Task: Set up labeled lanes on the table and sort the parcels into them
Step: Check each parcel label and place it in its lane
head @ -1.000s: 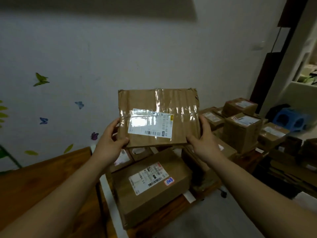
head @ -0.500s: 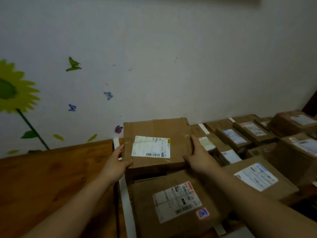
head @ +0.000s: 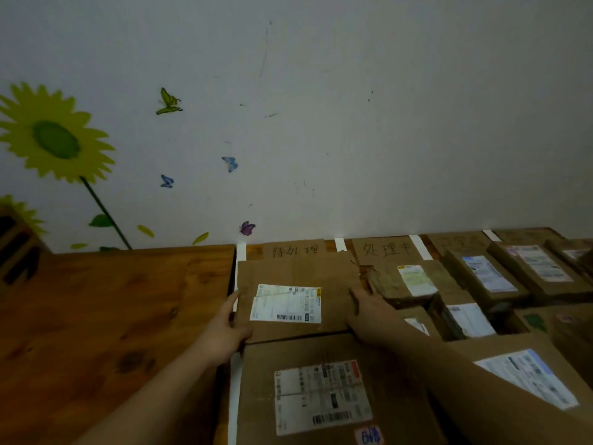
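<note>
A flat parcel [head: 288, 274] lies near the back edge of the counter [head: 112, 300], in the lane between two strips of white tape [head: 240, 252]. Its far edge sits just in front of a handwritten cardboard lane sign [head: 295, 250] that lies by the wall. Its white shipping label [head: 287, 303] faces up. The left hand [head: 224, 329] clasps the parcel's left edge near the front corner, with the thumb on top and a finger stretched along the side over the tape. The right hand [head: 369, 313] holds the right edge, thumb lying along the top; its other fingers drop past the edge and are partly hidden. A bigger box [head: 288, 351] sits in the same lane, touching the parcel's near edge. To the right, a second sign [head: 385, 248] heads the next lane, where more parcels [head: 414, 277] lie close together. The left part of the counter is bare wood
</note>
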